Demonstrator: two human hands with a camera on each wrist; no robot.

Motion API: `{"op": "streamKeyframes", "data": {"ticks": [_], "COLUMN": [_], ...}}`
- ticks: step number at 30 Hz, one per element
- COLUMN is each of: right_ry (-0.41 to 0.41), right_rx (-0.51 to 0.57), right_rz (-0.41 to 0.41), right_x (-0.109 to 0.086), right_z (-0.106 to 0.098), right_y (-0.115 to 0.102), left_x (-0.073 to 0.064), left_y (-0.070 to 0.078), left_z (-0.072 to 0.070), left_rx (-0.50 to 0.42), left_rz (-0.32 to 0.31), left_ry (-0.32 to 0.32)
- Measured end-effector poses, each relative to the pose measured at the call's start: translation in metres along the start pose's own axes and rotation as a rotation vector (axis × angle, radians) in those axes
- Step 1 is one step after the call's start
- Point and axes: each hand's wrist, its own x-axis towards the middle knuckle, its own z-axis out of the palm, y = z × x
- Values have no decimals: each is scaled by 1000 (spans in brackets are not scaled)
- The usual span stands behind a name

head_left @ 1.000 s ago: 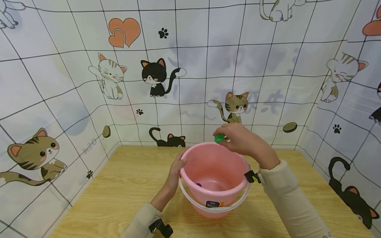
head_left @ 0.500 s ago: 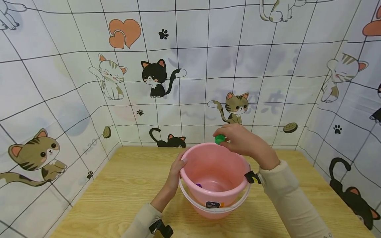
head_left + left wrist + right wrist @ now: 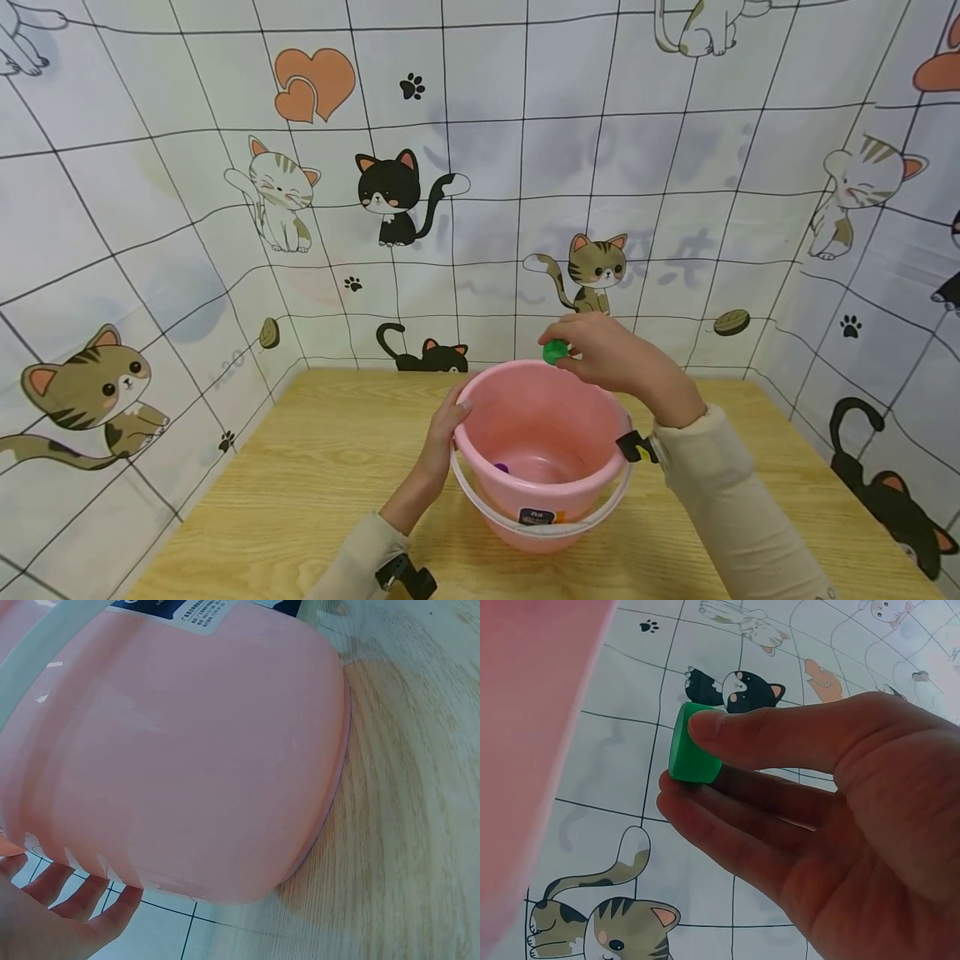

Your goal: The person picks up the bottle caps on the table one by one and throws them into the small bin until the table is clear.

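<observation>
A pink bucket (image 3: 540, 417) stands upright on the wooden table, its white handle (image 3: 551, 527) hanging down at the front. My left hand (image 3: 441, 433) grips the bucket's left rim, thumb at the edge and fingers along the outer wall. In the left wrist view those fingers (image 3: 82, 907) touch the pink side. Above the far right part of the rim, my right hand (image 3: 611, 354) pinches a small green cylinder (image 3: 694, 746) between thumb and fingertips. Inside the bucket, near the bottom left, a small purple thing (image 3: 501, 468) shows partly; the near wall hides the rest.
The light wooden table (image 3: 345, 450) spreads around the bucket on all sides. White wall sheets (image 3: 487, 167) with a black grid and printed cats enclose it at the back, left and right. A black strap device (image 3: 405, 575) sits on each wrist.
The green cylinder has shifted very slightly in the right hand's fingertips. Both arms and the bucket hold the same places.
</observation>
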Motion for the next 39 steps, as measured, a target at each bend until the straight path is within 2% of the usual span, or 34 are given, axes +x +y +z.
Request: {"op": "streamKeyframes", "data": {"ticks": [26, 39], "right_ry": [-11, -43], "right_rx": [-2, 19], "right_rz": [-48, -19], "right_x": [3, 3], "right_z": [2, 0], "right_y": [-2, -3], "left_x": [-1, 0], "left_y": [0, 0], "left_z": [-2, -1], "left_rx": [0, 1], "left_rz": [8, 6], "left_ry": [0, 9]}}
